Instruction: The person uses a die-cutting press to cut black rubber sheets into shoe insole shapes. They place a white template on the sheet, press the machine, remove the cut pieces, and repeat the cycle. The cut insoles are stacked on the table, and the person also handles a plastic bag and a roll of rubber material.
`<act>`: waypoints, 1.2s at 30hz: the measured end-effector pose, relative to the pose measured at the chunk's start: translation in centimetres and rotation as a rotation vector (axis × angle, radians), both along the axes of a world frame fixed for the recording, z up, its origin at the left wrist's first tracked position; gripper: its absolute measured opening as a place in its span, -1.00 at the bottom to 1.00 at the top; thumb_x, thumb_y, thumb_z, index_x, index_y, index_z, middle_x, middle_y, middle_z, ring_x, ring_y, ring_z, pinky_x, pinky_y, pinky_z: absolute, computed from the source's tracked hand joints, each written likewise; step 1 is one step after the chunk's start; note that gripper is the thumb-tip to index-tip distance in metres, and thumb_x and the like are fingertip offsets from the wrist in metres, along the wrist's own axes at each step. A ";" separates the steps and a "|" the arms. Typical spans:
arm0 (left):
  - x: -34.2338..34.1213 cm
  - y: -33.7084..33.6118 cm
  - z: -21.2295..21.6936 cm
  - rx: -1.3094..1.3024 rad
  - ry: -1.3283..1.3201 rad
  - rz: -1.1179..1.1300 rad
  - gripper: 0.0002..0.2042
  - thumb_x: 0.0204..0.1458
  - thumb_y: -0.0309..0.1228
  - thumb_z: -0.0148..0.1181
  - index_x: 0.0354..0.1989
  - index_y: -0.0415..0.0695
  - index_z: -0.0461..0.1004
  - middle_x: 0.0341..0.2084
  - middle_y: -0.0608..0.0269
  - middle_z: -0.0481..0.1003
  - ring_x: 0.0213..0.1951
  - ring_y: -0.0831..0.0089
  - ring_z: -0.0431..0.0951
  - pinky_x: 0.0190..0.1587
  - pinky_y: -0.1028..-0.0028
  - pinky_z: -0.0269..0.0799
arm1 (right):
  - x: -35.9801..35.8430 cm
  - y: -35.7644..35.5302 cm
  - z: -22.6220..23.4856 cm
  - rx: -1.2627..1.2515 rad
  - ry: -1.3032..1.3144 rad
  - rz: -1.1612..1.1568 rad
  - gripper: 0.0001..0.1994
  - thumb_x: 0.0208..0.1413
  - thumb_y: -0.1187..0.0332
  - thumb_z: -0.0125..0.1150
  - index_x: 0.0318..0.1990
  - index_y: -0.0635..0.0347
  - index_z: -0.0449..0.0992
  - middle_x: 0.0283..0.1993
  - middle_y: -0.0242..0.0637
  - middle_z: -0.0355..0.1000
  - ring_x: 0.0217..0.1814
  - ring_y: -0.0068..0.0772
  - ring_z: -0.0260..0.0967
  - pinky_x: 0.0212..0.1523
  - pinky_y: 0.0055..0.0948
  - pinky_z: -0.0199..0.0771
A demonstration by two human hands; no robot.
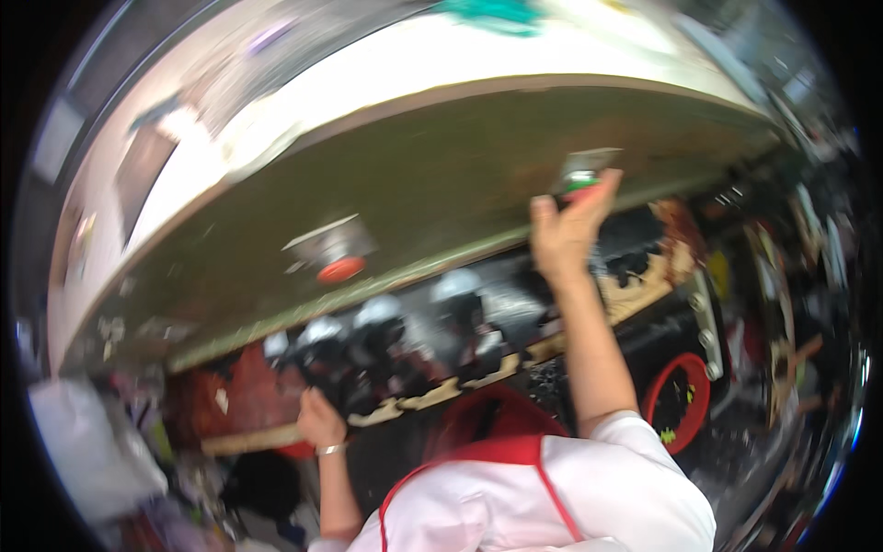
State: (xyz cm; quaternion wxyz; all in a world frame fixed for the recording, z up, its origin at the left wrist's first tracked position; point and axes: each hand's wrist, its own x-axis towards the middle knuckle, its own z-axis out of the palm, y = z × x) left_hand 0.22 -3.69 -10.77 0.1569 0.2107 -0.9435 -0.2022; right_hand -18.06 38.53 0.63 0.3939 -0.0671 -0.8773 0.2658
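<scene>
My right hand (563, 235) is raised to the front of a long olive-green panel (441, 175). Its thumb stands apart from the stretched fingers, which are at a small control box with green and red buttons (581, 181); whether they press it I cannot tell. Lower on the left, my left hand (321, 421) is beside the near edge of a worn dark-red and black board (235, 396). Blur hides what its fingers touch, if anything. Along the board stand several black shapes with pale, shiny round tops (378, 311).
A red mushroom-shaped button (340, 269) sits on a metal bracket left of centre. Above the panel runs a white surface (395, 69) with a green item (497, 13). A red round container (679, 403) is at my right; a white bag (92, 451) is far left.
</scene>
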 end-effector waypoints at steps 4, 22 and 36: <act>1.4 -1.0 -1.1 0.014 0.044 -0.127 -0.68 0.25 -0.27 -0.09 -0.09 -0.27 0.48 -0.20 -0.12 0.54 -0.25 -0.03 0.57 -0.24 0.23 0.51 | 4.9 4.7 -3.6 0.042 -0.128 -0.210 -0.09 0.08 -0.02 0.14 0.39 0.39 -0.15 0.39 0.34 -0.13 0.41 0.33 -0.12 0.38 0.01 -0.08; 11.6 -0.6 -1.2 0.204 0.156 -0.042 -0.57 0.28 -0.17 -0.08 -0.13 -0.37 0.50 -0.25 -0.22 0.54 -0.19 -0.07 0.54 -0.11 0.16 0.43 | 21.9 9.1 -10.4 -0.370 -0.339 -0.312 -0.75 -0.03 0.28 0.31 -0.21 0.20 0.55 -0.39 -0.07 0.51 -0.26 -0.01 0.48 -0.21 -0.14 0.45; 5.7 6.6 6.1 -0.103 -0.098 -0.451 -0.46 0.09 -0.37 0.07 0.26 -0.25 0.21 0.32 -0.10 0.10 0.37 0.03 0.02 0.37 -0.03 -0.22 | 20.7 -15.8 -6.4 -0.021 -0.479 0.568 0.03 -0.45 0.20 0.51 0.31 0.21 0.13 0.24 0.47 -0.12 0.33 0.51 -0.20 0.31 0.20 -0.03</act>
